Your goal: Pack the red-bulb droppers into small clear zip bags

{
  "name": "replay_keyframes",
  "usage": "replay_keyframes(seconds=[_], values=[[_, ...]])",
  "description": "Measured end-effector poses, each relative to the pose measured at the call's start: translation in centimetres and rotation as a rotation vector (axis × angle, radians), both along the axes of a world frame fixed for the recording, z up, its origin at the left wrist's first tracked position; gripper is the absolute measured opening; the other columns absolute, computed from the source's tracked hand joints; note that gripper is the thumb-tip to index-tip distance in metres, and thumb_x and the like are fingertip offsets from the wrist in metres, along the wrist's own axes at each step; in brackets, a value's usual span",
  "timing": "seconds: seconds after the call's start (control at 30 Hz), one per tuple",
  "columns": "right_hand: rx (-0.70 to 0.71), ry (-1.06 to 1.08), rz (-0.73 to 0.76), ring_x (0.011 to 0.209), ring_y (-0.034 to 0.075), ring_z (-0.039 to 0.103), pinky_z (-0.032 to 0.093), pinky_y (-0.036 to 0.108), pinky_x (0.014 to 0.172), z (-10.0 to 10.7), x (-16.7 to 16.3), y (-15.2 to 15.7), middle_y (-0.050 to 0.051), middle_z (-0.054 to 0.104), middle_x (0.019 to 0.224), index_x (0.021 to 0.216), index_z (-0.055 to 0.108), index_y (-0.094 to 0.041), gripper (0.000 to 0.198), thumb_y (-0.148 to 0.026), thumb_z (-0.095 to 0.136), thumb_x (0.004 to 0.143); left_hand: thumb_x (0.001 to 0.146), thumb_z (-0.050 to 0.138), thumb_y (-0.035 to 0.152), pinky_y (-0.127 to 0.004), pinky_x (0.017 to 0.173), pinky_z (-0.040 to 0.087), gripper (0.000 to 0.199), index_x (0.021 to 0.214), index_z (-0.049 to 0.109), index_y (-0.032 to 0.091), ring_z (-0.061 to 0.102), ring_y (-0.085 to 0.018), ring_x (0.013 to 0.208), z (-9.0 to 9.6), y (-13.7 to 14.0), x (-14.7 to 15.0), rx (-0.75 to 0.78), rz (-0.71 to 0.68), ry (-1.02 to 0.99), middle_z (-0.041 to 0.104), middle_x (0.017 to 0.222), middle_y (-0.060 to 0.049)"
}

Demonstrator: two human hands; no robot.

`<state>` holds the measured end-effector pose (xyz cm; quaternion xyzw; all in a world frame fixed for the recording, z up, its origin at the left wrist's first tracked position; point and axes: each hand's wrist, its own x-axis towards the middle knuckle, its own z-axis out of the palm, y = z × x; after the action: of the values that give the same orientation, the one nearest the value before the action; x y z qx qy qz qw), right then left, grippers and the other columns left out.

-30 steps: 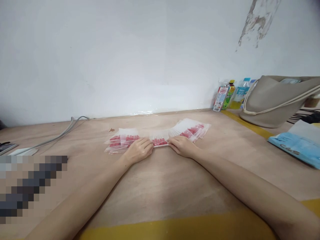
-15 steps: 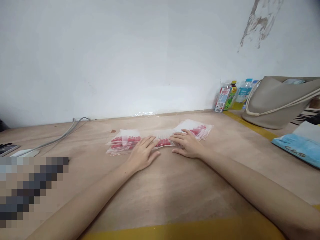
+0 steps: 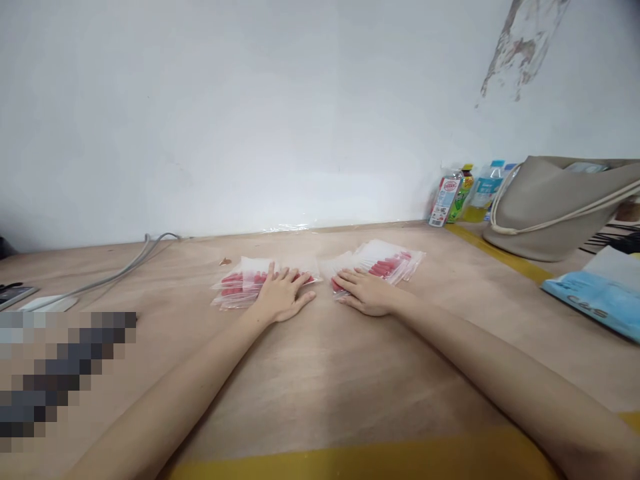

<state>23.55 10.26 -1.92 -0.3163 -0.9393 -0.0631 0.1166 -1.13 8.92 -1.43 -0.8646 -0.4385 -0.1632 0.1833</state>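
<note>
Clear plastic bags with red print or red contents lie on the table in two groups; which of the two I cannot tell. My left hand (image 3: 284, 293) rests flat, fingers spread, on the right part of the left group of bags (image 3: 233, 285). On the near left edge of the right group of bags (image 3: 387, 261) lies my right hand (image 3: 367, 291), palm down with fingers stretched out. A narrow strip of table shows between the two groups. The bags under both palms are partly hidden.
A grey bag (image 3: 555, 207) with a cord stands at the right, beside drink bottles (image 3: 484, 193) and a carton (image 3: 445, 200). A blue tissue pack (image 3: 590, 300) lies nearer. Grey cables (image 3: 125, 267) cross the left side. A white wall (image 3: 225, 120) closes the back.
The fanned bags that bridged the middle are now parted into a left and a right group. My left hand has shifted slightly left and flattened, and my right hand lies flatter.
</note>
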Motion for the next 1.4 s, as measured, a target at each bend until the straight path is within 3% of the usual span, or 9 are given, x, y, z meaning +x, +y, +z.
replay_keyframes(seconds=[0.13, 0.23, 0.37, 0.47, 0.6, 0.73, 0.87, 1.1, 1.4], values=[[0.083, 0.13, -0.01, 0.123, 0.026, 0.037, 0.025, 0.043, 0.102, -0.5, -1.3, -0.2, 0.016, 0.042, 0.133, 0.132, 0.036, -0.01, 0.063, -0.052, 0.034, 0.086, 0.087, 0.043, 0.04, -0.056, 0.104, 0.01, 0.038, 0.117, 0.05, 0.017, 0.036, -0.03, 0.122, 0.5, -0.8, 0.6, 0.044, -0.08, -0.025, 0.049, 0.124, -0.012], [0.194, 0.194, 0.017, 0.111, 0.025, 0.047, 0.029, 0.043, 0.096, -0.2, 0.2, -0.2, 0.013, 0.055, 0.119, 0.121, 0.05, -0.015, 0.05, -0.048, 0.044, 0.083, 0.087, 0.045, 0.032, -0.043, 0.103, 0.026, 0.029, 0.111, 0.053, 0.017, 0.047, -0.022, 0.113, 0.7, -1.3, 1.9, 0.032, -0.204, -0.021, 0.055, 0.116, -0.009], [0.255, 0.166, 0.042, 0.092, 0.021, 0.054, 0.035, 0.038, 0.082, 0.2, 2.8, -0.3, 0.009, 0.064, 0.097, 0.103, 0.062, -0.019, 0.028, -0.035, 0.048, 0.084, 0.087, 0.047, 0.034, -0.031, 0.086, 0.044, 0.021, 0.095, 0.058, 0.018, 0.055, -0.018, 0.097, 0.8, -1.4, 3.3, 0.013, -0.319, -0.02, 0.061, 0.101, -0.006], [0.234, 0.193, 0.012, 0.088, 0.02, 0.055, 0.035, 0.036, 0.08, -0.1, 3.6, -0.6, 0.008, 0.065, 0.094, 0.098, 0.063, -0.019, 0.026, -0.035, 0.05, 0.083, 0.084, 0.052, 0.041, -0.033, 0.088, 0.043, 0.027, 0.094, 0.058, 0.017, 0.056, -0.02, 0.096, 0.7, -1.0, 3.9, 0.024, -0.355, -0.02, 0.061, 0.1, -0.007], [0.212, 0.249, -0.028, 0.086, 0.017, 0.057, 0.036, 0.034, 0.081, -0.7, 3.5, -0.8, 0.007, 0.067, 0.094, 0.096, 0.065, -0.019, 0.024, -0.03, 0.046, 0.086, 0.087, 0.046, 0.024, -0.036, 0.092, 0.04, 0.015, 0.082, 0.058, 0.016, 0.058, -0.019, 0.089, 0.4, -0.1, 4.7, 0.052, -0.365, 0.004, 0.063, 0.089, -0.006], [0.289, 0.255, -0.029, 0.083, 0.017, 0.058, 0.035, 0.035, 0.082, -1.0, 3.5, -0.6, 0.006, 0.067, 0.09, 0.095, 0.065, -0.019, 0.021, -0.027, 0.048, 0.084, 0.089, 0.038, 0.016, -0.035, 0.078, 0.047, 0.02, 0.079, 0.054, 0.014, 0.059, -0.019, 0.076, 0.0, 0.2, 4.9, 0.086, -0.289, -0.025, 0.061, 0.076, -0.007], [0.435, 0.248, -0.028, 0.078, 0.016, 0.058, 0.034, 0.034, 0.082, -1.0, 3.3, -0.3, 0.004, 0.068, 0.08, 0.087, 0.066, -0.019, 0.018, -0.022, 0.048, 0.084, 0.092, 0.034, 0.018, -0.032, 0.067, 0.049, 0.02, 0.085, 0.052, 0.014, 0.059, -0.019, 0.073, -0.1, 0.0, 4.3, 0.11, -0.246, -0.066, 0.06, 0.076, -0.007], [0.555, 0.226, -0.018, 0.069, 0.014, 0.056, 0.033, 0.032, 0.079, -0.9, 3.0, -0.2, 0.002, 0.066, 0.067, 0.08, 0.065, -0.02, 0.019, -0.02, 0.047, 0.085, 0.088, 0.047, 0.031, -0.037, 0.094, 0.042, 0.019, 0.093, 0.056, 0.016, 0.058, -0.019, 0.096, 0.1, 0.5, 3.1, 0.199, -0.387, 0.0, 0.063, 0.1, -0.007], [0.497, 0.233, -0.046, 0.067, 0.014, 0.056, 0.036, 0.029, 0.072, -0.9, 3.0, -0.3, 0.004, 0.064, 0.064, 0.075, 0.065, -0.017, 0.022, -0.02, 0.045, 0.085, 0.089, 0.04, 0.012, -0.035, 0.085, 0.048, 0.021, 0.078, 0.058, 0.013, 0.062, -0.017, 0.085, -0.2, 1.2, 3.1, 0.297, -0.421, 0.107, 0.066, 0.089, -0.008]])
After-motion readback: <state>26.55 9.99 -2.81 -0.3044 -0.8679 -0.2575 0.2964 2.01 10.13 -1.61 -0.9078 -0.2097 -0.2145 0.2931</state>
